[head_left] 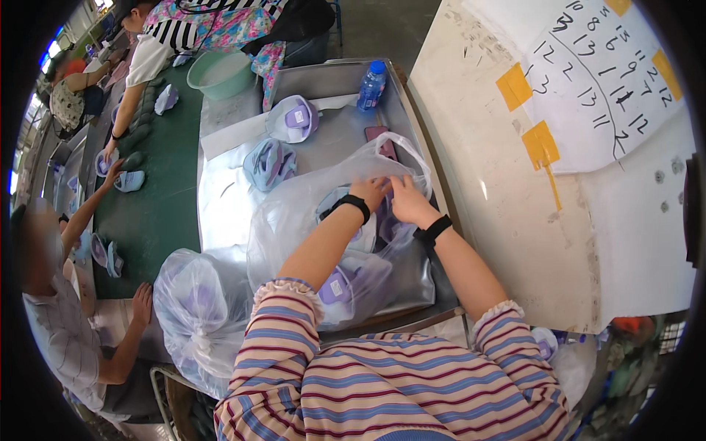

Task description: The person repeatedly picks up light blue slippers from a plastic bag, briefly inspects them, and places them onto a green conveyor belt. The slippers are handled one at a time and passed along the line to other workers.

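A large clear plastic bag lies in front of me in a metal tray, holding several purple and light blue shoe uppers. My left hand and my right hand meet at the bag's far right part, fingertips close together. Both have bent, closed fingers. Loose film surrounds them, and a purple piece shows just below; what exactly they pinch is hidden. Two more shoe uppers, a purple and white one and a light blue one, sit beyond the bag.
A tied bag of shoe uppers stands at my left. A blue bottle and a phone lie along the metal tray. Co-workers reach over a green conveyor belt with uppers. A pale board rises at right; a green basin stands behind.
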A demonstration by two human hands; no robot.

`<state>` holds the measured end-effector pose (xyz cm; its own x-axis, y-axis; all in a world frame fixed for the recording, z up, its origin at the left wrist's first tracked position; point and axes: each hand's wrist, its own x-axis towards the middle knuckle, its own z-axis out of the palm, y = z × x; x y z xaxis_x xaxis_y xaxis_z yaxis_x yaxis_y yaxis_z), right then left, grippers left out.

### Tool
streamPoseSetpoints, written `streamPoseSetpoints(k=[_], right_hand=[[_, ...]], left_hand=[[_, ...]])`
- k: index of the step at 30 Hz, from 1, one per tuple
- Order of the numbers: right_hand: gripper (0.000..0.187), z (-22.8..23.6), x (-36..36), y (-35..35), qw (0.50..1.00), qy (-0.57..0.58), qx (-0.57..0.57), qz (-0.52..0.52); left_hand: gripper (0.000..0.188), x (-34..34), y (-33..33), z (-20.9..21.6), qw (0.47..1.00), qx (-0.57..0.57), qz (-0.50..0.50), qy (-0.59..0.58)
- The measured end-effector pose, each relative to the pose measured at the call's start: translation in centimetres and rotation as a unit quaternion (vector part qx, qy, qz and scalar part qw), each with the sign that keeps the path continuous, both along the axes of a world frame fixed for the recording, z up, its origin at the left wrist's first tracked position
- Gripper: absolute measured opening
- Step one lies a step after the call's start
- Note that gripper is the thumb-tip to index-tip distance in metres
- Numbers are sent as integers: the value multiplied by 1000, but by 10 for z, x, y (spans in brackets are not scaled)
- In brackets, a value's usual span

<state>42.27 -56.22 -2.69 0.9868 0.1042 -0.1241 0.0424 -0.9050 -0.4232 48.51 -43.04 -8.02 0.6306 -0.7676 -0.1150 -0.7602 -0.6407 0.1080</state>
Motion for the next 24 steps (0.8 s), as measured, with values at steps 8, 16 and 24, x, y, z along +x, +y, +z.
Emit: streamPoseSetpoints(k=[8, 16, 24], right_hand=[[63, 25, -6, -6, 997, 69, 25, -25], [61, 24, 21, 11, 995, 96, 13, 8], [65, 79, 15, 16, 786, 370, 495, 30]], left_hand=[[88, 17, 27, -23, 986, -77, 80, 123], [49, -51, 109, 72, 960, -277, -11, 34], [22, -126, 191, 171, 800, -483, 41, -353]])
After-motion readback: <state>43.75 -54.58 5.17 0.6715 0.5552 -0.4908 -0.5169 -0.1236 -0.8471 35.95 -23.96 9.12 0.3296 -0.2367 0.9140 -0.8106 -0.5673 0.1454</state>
